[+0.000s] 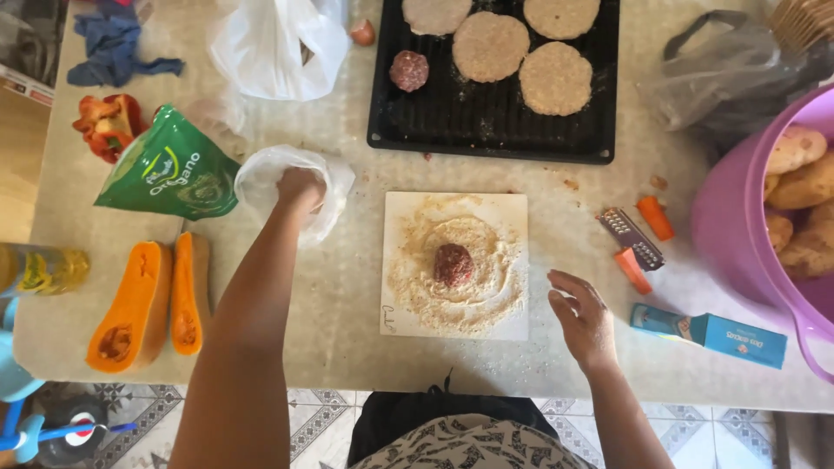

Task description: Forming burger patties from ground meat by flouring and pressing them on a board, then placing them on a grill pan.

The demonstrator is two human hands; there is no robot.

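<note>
- Hands of one person are working over a pale counter [347, 330], seen from a head camera looking down.
- Left hand [300, 188] is reaching into a small clear bag [261, 178], fingers curled inside it; whether they are pinching crumbs cannot be told, since the plastic is hiding the fingertips.
- Right hand [582, 317] is hovering just above the counter, fingers spread and slack, holding nothing.
- Meatball [453, 264] is sitting between the two hands, nearer the right, on a white board [512, 208] in a ring of breadcrumbs [417, 278].
- Judgement: a loose pinch of crumbs is suiting this step, dropped over the top of the ball, with the free hand coming in from the right to steady and press evenly.
- Beyond the board, a black tray [486, 130] is holding flat breaded patties [491, 46] and one bare ball [408, 70].
- Right of the open hand, a grater [632, 239] and a blue box [712, 333] are lying.
</note>
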